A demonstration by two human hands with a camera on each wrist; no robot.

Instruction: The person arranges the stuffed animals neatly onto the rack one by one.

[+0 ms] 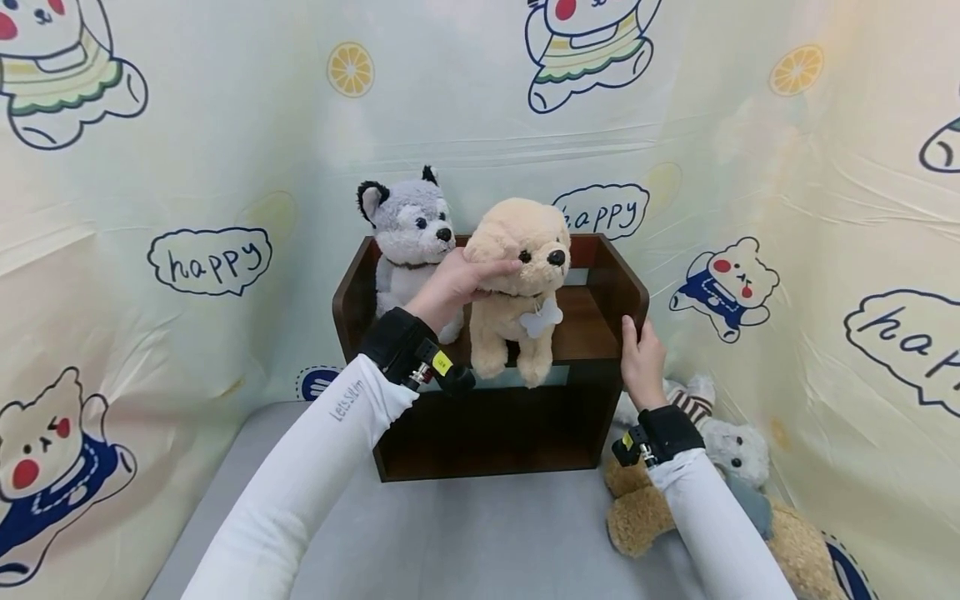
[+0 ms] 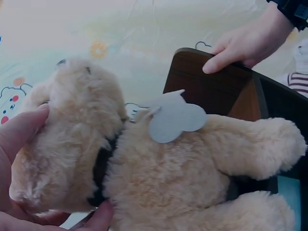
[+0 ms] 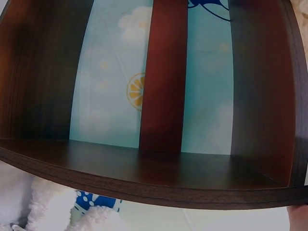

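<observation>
A cream plush dog [image 1: 498,321] with a pale bone-shaped tag [image 1: 542,318] sits upright at the front of the dark wooden shelf's [image 1: 588,333] upper board, its feet over the front edge. My left hand [image 1: 450,287] grips its head and neck from the side; in the left wrist view the thumb and fingers [image 2: 19,130] press into its fur. My right hand [image 1: 643,362] holds the shelf's right side panel, thumb on one face. Left of the cream dog, a grey plush husky [image 1: 408,221] sits on the same board, partly behind my left hand.
On the grey tabletop [image 1: 480,542] to the right, several plush toys lie in a heap, among them a white one [image 1: 738,450] and a brown one [image 1: 641,521], partly hidden by my right arm. A printed cloth [image 1: 465,100] hangs behind and at both sides.
</observation>
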